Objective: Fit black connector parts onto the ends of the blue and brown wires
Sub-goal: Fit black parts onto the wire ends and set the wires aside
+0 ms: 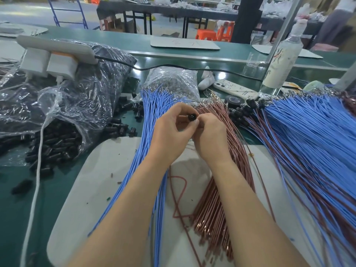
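Note:
My left hand [171, 130] pinches a small black connector part [192, 116] between thumb and fingers. My right hand [210, 135] meets it from the right, fingertips closed at the connector; the wire it holds is hidden by the fingers. A bundle of blue wires [152, 116] lies under my left forearm. Under my right forearm lies a bundle of brown wires [227, 151]. Loose black connector parts [55, 147] spill from a clear plastic bag [73, 105] at the left. A heap of blue and brown wires with connectors fitted [300, 132] fans out at the right.
A white mat [107, 170] covers the green bench [23, 199]. A power strip with chargers [52, 54] sits on the bags at the back left, its white cable [38, 170] trailing forward. A phone [235, 89], a tape roll [234, 100] and a bottle [283, 60] stand behind the wires.

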Available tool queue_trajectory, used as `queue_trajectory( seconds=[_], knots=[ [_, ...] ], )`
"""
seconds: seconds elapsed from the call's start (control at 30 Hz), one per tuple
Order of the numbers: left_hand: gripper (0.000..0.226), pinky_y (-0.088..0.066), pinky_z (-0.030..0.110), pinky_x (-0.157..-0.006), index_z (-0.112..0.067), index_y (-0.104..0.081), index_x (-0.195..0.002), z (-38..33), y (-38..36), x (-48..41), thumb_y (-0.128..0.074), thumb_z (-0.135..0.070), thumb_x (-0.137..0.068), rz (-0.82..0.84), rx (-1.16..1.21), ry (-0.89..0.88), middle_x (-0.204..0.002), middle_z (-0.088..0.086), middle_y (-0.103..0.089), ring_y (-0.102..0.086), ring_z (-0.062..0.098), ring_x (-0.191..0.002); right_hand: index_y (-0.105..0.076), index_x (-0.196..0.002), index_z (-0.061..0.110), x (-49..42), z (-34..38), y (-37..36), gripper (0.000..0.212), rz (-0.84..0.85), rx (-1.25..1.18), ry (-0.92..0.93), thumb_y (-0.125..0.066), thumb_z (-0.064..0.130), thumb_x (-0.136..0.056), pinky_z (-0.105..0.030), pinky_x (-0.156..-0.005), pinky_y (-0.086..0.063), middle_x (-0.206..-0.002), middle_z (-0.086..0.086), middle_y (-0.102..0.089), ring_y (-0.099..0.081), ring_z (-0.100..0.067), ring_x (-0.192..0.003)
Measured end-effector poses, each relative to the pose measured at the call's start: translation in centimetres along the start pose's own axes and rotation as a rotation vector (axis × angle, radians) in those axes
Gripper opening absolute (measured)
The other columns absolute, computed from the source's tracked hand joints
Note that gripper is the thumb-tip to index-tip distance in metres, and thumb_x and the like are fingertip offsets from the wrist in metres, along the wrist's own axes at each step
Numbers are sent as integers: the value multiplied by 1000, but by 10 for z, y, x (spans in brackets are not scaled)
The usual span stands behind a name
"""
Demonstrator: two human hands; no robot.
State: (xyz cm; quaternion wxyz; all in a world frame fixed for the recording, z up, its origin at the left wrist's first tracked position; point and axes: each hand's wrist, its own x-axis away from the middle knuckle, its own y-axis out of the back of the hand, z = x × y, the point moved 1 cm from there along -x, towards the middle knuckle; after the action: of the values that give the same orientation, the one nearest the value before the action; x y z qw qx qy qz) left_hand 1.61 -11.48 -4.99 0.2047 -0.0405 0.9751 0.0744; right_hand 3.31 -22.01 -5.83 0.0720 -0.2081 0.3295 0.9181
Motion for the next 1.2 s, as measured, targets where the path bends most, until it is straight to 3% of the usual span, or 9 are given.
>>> queue_trajectory(
  seconds=[0.13,0.2,0.37,0.5,0.6,0.83,1.03,1.1,1.2],
  knots=[
    [17,-53,23,-78,-14,-61,-91,6,2,-2,-62,1,-84,-43,-72,11,-90,1,-67,-66,14,-84,-74,-93,14,-7,0,14,17,15,-72,-159,-62,8,-83,-24,-83,-52,-90,-3,-72,-66,-11,-82],
    [20,-50,18,-70,-21,-59,-89,8,5,-3,-61,-1,-85,-72,-111,21,-91,4,-67,-65,12,-79,-74,-89,20,-8,5,24,10,-9,-148,-138,-67,17,-83,-20,-78,-52,-84,6,-72,-66,-3,-79],
    [24,-53,37,-79,-20,-57,-91,9,1,-1,-58,3,-83,-58,-268,-47,-96,8,-63,-63,21,-84,-74,-92,16,-3,16,21,16,54,-30,-57,-75,26,-80,-22,-78,-51,-90,0,-69,-65,-8,-78],
    [22,-53,32,-76,-21,-51,-95,9,-1,1,-60,-4,-85,-78,-329,-58,-94,-1,-63,-62,14,-81,-73,-90,10,-1,21,20,17,-34,51,11,-72,24,-83,-31,-83,-49,-91,-7,-66,-64,-19,-82],
    [12,-52,40,-73,-14,-62,-96,12,1,1,-58,-13,-84,-62,-504,34,-87,1,-67,-62,22,-78,-73,-85,8,0,25,19,17,-81,71,53,-72,25,-82,-36,-82,-50,-87,-7,-65,-63,-22,-79],
    [16,-38,29,-54,-8,-60,-73,12,6,0,-55,-10,-88,-96,-542,40,-59,-2,-57,-48,14,-53,-73,-88,16,1,31,23,14,50,19,26,-74,27,-80,-18,-78,-48,-88,1,-66,-62,-7,-75],
    [16,-52,42,-73,-4,-65,-83,17,4,-1,-55,-12,-92,-84,-430,79,-76,10,-70,-68,23,-78,-72,-89,24,-2,27,45,19,51,-86,-33,-61,8,-87,-17,-75,-51,-78,11,-69,-64,-3,-73],
    [18,-53,37,-73,-4,-65,-82,19,3,-1,-54,-13,-94,-86,-418,75,-75,8,-70,-68,15,-76,-69,-90,22,-2,27,48,17,53,-116,-21,-61,7,-87,-17,-75,-52,-79,11,-68,-63,-3,-73],
    [18,-45,10,-61,-8,-65,-83,19,2,-1,-52,-12,-95,-81,-429,49,-74,-1,-69,-59,-12,-66,-67,-90,20,-2,30,49,17,86,-150,11,-63,4,-84,-14,-74,-51,-81,10,-68,-63,-1,-74]
  ],
)
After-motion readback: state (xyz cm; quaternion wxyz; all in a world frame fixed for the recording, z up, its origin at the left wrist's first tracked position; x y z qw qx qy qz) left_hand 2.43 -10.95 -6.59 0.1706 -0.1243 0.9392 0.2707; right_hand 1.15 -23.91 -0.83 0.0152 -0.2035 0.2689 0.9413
